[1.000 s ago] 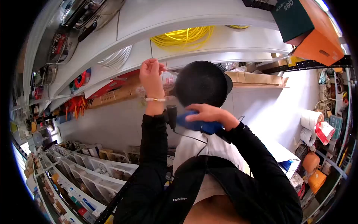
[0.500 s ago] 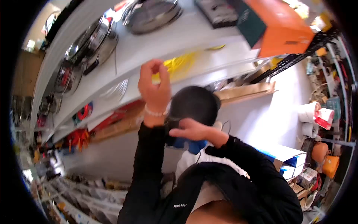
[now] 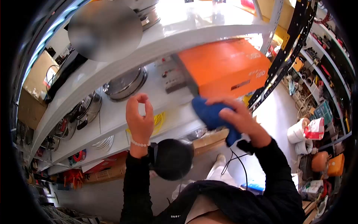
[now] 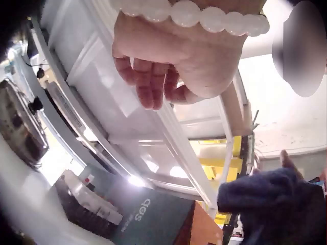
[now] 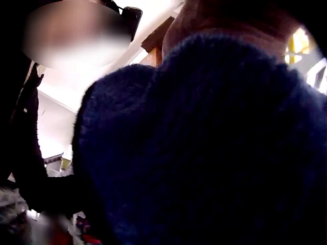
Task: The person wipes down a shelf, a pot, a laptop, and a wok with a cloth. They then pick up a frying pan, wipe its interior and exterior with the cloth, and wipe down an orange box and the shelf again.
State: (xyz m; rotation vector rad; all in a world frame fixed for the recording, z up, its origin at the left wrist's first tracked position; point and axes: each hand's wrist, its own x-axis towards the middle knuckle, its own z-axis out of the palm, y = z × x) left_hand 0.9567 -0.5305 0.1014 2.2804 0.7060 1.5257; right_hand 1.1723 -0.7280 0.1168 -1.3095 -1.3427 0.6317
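My right hand (image 3: 242,119) is raised and grips a blue cloth (image 3: 210,112), holding it against the lower edge of an orange box (image 3: 223,67) on a high white shelf (image 3: 167,41). The cloth (image 5: 204,153) fills the right wrist view, and in the left wrist view the cloth (image 4: 276,204) shows at the bottom right. My left hand (image 3: 138,112) is held up beside it, apart from the shelf. Its fingers (image 4: 153,87) are curled, thumb meeting forefinger, and nothing shows in them. A bead bracelet (image 3: 140,143) circles that wrist.
Steel pots (image 3: 125,84) stand on the shelf left of the box. A yellow cable coil (image 3: 159,119) lies one shelf lower. A round black object (image 3: 171,158) sits below my left wrist. A black perforated upright (image 3: 283,56) and paper rolls (image 3: 298,130) stand on the right.
My right hand rose with the blue cloth from beside the round black object up to the orange box. The view tilted upward. My left hand stayed raised with its fingers curled.
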